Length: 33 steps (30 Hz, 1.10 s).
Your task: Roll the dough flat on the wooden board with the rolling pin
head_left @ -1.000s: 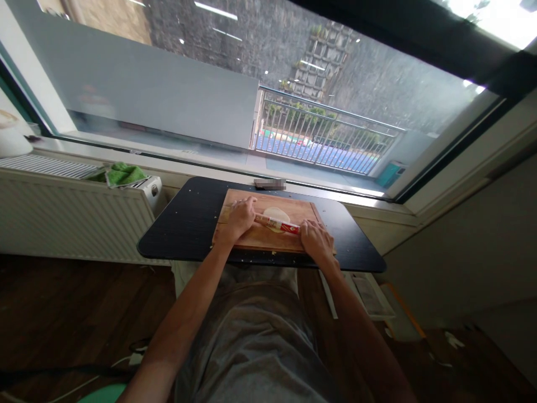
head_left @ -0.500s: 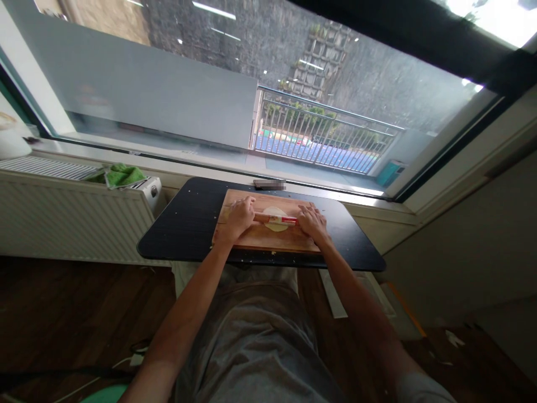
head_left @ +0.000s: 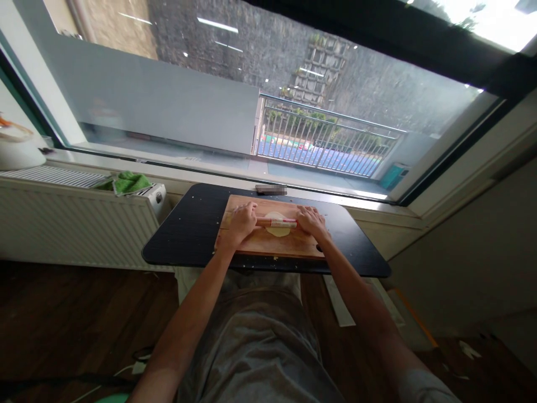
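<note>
A wooden cutting board (head_left: 272, 246) lies on a small black table (head_left: 188, 235) over my lap. A thin, pale round of dough (head_left: 277, 230) rests on the board. Across the dough lies a slim rolling pin (head_left: 282, 223) with a red and white wrapper. My left hand (head_left: 241, 222) presses on the pin's left end. My right hand (head_left: 311, 220) presses on its right end. The pin sits roughly level, toward the board's far half.
A white radiator (head_left: 71, 224) with a green cloth (head_left: 128, 182) on top stands to the left. A dark flat object (head_left: 271, 189) lies at the table's far edge by the window sill. Crumbs dot the table. Papers (head_left: 339, 302) lie on the wooden floor to the right.
The rolling pin has gone from slanted to level and moved away from me over the dough. My right hand moved forward with it. The view shifted slightly downward.
</note>
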Tool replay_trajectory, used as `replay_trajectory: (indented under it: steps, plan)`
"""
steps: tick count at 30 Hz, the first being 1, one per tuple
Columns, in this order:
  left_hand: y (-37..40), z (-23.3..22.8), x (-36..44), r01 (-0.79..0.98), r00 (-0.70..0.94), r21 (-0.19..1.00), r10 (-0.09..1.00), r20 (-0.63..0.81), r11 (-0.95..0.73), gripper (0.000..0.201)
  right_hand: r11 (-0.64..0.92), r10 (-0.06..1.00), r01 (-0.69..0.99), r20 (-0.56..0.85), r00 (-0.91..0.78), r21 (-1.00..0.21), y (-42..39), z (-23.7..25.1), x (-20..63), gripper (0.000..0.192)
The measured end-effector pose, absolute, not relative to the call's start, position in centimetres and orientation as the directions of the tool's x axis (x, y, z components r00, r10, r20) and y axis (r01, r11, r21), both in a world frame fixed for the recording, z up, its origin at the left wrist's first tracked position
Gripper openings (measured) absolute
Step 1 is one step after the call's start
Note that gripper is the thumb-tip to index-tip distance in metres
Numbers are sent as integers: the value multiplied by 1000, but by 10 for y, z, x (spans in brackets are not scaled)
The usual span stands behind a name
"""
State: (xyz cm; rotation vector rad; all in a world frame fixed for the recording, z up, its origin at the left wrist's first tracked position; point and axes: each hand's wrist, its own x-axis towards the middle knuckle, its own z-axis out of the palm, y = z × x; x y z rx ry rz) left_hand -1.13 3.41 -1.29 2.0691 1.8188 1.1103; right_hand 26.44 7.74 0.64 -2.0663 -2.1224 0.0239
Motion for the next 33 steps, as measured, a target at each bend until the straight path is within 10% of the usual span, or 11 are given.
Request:
replay_trajectory:
  steps: [33]
  plan:
    - [36, -10, -9, 795, 5, 560, 925, 381, -235, 37, 68, 934, 995, 356, -39, -70, -46, -15, 257, 64]
